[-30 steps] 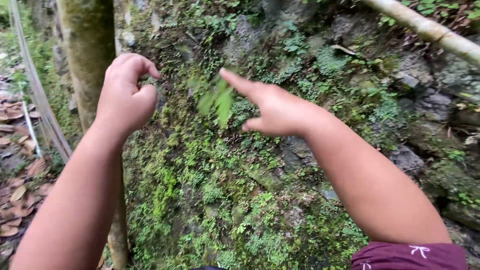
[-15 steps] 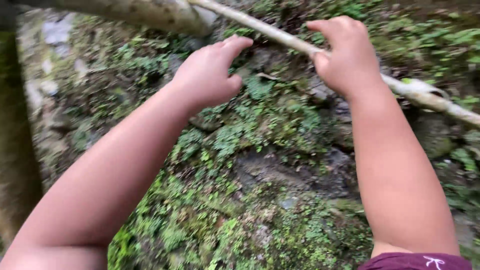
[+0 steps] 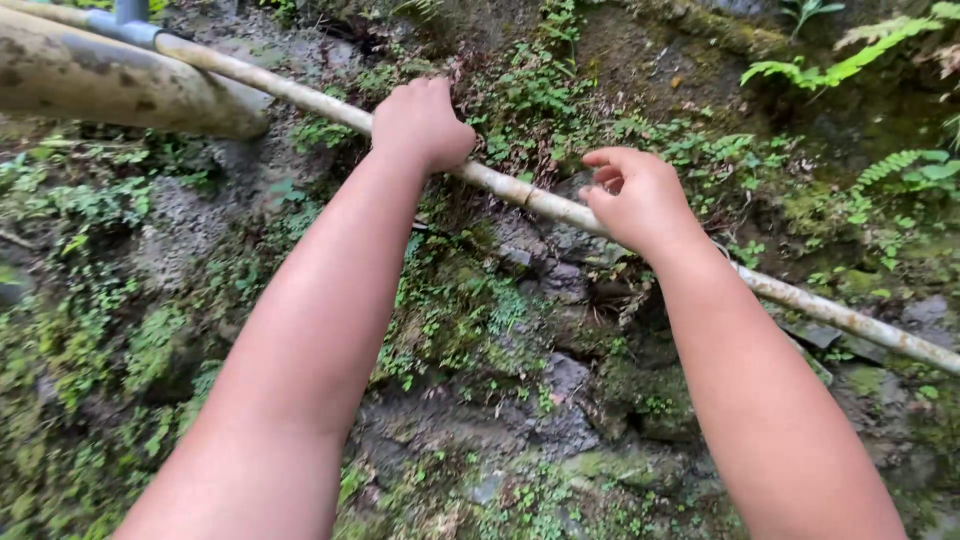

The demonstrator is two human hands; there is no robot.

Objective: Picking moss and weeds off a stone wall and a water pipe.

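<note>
A thin pale pipe [image 3: 530, 200] runs slantwise down a mossy rock bank [image 3: 480, 330], from upper left to lower right. My left hand [image 3: 420, 120] is closed over the pipe near the top, with its knuckles toward me. Lower along the same pipe, my right hand [image 3: 635, 195] hovers with its fingers curled and apart. Its palm sits in front of the pipe and nothing is held in it. Both bare forearms reach up from the bottom of the view.
A thick pale trunk or larger pipe [image 3: 100, 85] lies across the upper left, with a grey fitting [image 3: 130, 15] above it. Ferns [image 3: 830, 65] grow at the upper right. Small green plants and wet stones cover the bank.
The view has swung up the bank. My left hand has gone from open in the air to closed on the pipe. My right hand has moved lower along the pipe and loosened.
</note>
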